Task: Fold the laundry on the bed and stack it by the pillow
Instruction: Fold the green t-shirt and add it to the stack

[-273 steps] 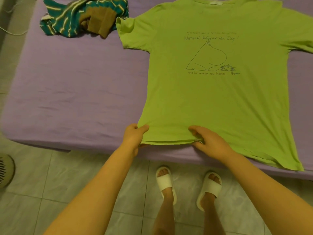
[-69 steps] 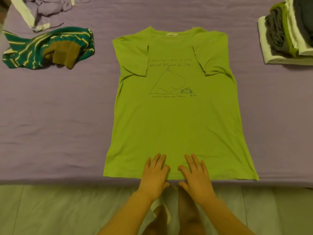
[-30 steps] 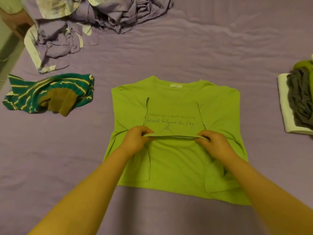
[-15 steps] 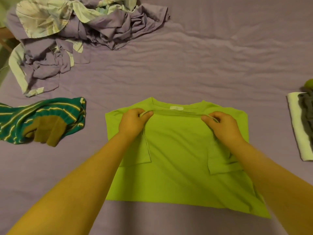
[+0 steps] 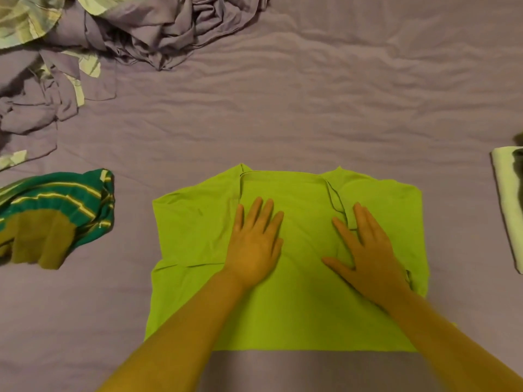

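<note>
1. Green T-shirt (image 5: 297, 306): we found it folded in half on the purple bed sheet (image 5: 311, 108), near the bed's front edge, its hem brought up to the neckline and both sleeves tucked in.
2. Left hand (image 5: 254, 244): we saw it lying flat on the shirt's middle, palm down, fingers straight and slightly spread, gripping nothing.
3. Right hand (image 5: 365, 250): flat on the shirt's right half, fingers straight and apart, thumb out to the side; its fingertips lay on the folded-over hem edge.
4. Striped green garment (image 5: 56, 216): unfolded, to the left of the shirt, apart from it.
5. Crumpled purple bedding (image 5: 127, 32): heaped at the far left corner.
6. Folded stack (image 5: 506, 199): we recorded only its pale edge at the right border.
</note>
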A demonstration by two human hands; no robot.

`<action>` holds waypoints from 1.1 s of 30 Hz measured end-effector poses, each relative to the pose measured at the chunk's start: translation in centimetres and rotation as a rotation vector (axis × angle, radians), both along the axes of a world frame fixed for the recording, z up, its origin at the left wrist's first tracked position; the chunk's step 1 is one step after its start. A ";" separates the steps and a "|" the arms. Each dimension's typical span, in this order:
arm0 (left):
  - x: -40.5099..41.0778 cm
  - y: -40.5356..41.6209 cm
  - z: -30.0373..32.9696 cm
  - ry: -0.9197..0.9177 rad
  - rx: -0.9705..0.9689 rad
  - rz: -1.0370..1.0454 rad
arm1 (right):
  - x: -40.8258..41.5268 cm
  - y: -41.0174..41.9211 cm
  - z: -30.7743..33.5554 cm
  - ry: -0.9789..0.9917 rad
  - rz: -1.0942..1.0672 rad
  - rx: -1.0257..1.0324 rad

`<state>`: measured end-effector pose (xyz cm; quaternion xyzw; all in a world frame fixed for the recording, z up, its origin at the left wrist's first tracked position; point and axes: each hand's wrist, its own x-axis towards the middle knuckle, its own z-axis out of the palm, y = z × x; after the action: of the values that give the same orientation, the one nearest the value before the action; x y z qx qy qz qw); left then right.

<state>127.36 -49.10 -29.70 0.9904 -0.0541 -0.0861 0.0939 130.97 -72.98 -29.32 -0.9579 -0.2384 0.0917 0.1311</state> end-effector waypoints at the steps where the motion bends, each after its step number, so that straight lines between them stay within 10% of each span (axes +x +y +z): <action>1: 0.0 -0.5 -0.2 0.011 -0.004 -0.020 | -0.4 -0.4 -0.2 -0.012 0.024 -0.002; 7: 2.0 -5.3 -0.9 0.085 0.004 -0.187 | -1.4 -3.3 -0.1 0.067 0.034 0.080; 14: 4.7 -9.8 -1.2 0.070 0.008 -0.149 | 3.9 -4.9 2.1 0.116 -0.725 0.493; 22: 6.6 -12.5 -1.9 0.071 0.025 -0.170 | 10.9 -8.8 2.1 0.057 -0.815 0.169; 29: 6.0 -11.4 -2.5 0.047 0.059 -0.126 | 5.1 -5.2 0.0 -0.043 -0.027 -0.137; 33: 3.8 -8.5 -2.0 -0.006 0.064 -0.132 | 4.2 -3.6 -0.2 0.036 -0.062 -0.316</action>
<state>131.20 -57.58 -31.74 0.9874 -0.1166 -0.0909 0.0562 135.18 -76.55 -29.57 -0.9717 -0.1888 0.1413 -0.0143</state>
